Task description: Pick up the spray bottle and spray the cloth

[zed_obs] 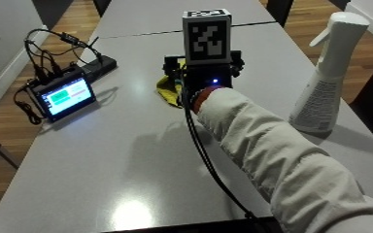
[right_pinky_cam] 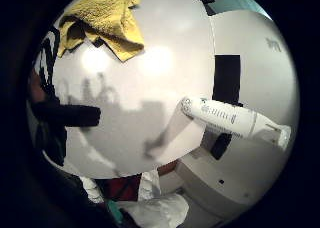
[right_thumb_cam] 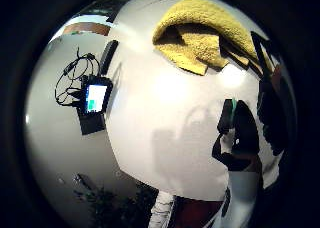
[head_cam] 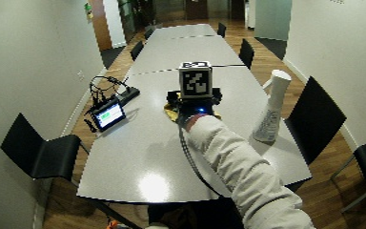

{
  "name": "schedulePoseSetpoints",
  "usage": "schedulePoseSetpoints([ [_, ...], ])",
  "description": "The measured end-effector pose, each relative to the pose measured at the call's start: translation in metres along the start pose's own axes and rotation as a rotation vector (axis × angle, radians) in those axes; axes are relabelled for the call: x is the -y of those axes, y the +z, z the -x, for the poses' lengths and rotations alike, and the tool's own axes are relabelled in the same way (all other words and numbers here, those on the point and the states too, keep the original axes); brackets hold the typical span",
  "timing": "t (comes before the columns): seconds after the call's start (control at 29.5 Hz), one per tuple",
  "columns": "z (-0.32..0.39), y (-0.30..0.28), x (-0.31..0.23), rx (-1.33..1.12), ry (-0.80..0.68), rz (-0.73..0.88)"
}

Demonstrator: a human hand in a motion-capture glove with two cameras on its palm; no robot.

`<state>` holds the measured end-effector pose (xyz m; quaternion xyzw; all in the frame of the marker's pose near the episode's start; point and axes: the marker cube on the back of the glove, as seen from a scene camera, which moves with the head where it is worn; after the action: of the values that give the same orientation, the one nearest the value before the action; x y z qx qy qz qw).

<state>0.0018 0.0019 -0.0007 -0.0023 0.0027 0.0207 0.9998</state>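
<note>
Spray bottle (zed_obs: 325,77) stands upright on grey table (zed_obs: 109,160) near its right edge, untouched, well apart from gloved right hand (zed_obs: 202,77), which hovers above yellow cloth (zed_obs: 166,90); grip state unclear.

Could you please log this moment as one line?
phase: pre-grasp | right hand: above table, holding nothing | spray bottle: upright, untouched | yellow cloth: crumpled on table

yellow cloth (right_pinky_cam: 105,18), white spray bottle (zed_obs: 322,77), grey table (zed_obs: 141,160)

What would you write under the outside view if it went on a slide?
Gloved right hand over a yellow cloth, white spray bottle standing untouched to its right on the grey table.
</note>
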Motion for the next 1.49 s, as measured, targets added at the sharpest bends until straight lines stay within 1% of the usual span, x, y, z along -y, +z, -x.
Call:
schedulePoseSetpoints([
  [0.17, -0.005, -0.002, -0.001, -0.007, 0.045, 0.011],
  [0.44, -0.003, -0.005, 0.000, -0.005, 0.028, -0.003],
  [0.58, 0.003, -0.005, -0.007, -0.002, -0.015, 0.006],
  [0.85, 0.018, -0.013, -0.036, -0.042, -0.135, -0.069],
  [0.95, 0.016, -0.016, -0.054, -0.013, -0.194, -0.084],
  [1.02, 0.009, -0.017, -0.070, 0.060, -0.262, -0.115],
  [1.08, -0.002, -0.017, -0.088, 0.187, -0.350, -0.157],
  [1.15, -0.018, -0.017, -0.111, 0.405, -0.463, -0.203],
  [1.22, -0.035, -0.018, -0.135, 0.682, -0.588, -0.253],
  [1.29, -0.050, -0.022, -0.153, 0.902, -0.649, -0.292],
  [1.32, -0.057, -0.025, -0.160, 0.999, -0.638, -0.319],
  [1.39, -0.085, -0.030, -0.167, 1.183, -0.538, -0.441],
  [1.42, -0.104, -0.031, -0.163, 1.249, -0.470, -0.540],
  [1.49, -0.141, -0.029, -0.142, 1.302, -0.348, -0.743],
])
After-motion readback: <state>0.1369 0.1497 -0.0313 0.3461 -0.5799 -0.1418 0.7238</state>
